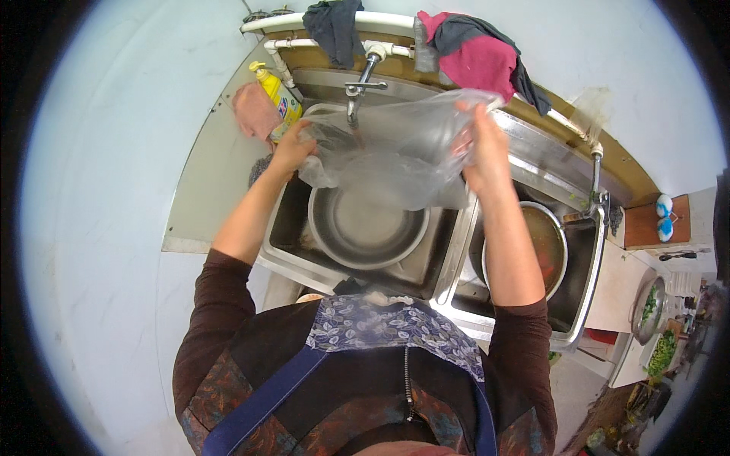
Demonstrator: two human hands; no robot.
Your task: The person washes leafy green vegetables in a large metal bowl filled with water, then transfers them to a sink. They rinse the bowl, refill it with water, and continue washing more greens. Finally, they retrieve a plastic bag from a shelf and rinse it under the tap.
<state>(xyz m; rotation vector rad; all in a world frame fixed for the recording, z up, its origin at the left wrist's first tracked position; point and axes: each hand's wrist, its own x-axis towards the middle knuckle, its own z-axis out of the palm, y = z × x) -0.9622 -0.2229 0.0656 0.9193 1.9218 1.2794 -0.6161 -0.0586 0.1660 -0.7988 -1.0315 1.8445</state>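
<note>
Both my hands hold a clear plastic bag (393, 142), stretched out sideways above the left sink basin. My left hand (295, 147) grips its left end, near the yellow pump bottle. My right hand (485, 145) holds the right end, in front of the back ledge; some of its fingers show through the plastic. Under the bag stands a round metal bowl (365, 256) in the left basin, its back part hidden by the bag. The left faucet (352, 105) is behind the bag, and its spout tip is partly covered.
A yellow pump bottle (275, 91) and a pink cloth (255, 111) stand left of the sink. The right basin holds a metal bowl (562, 228) of cloudy liquid below another faucet (597, 199). Dark and pink cloths (479, 60) hang on the white pipe. Vegetables (661, 353) lie far right.
</note>
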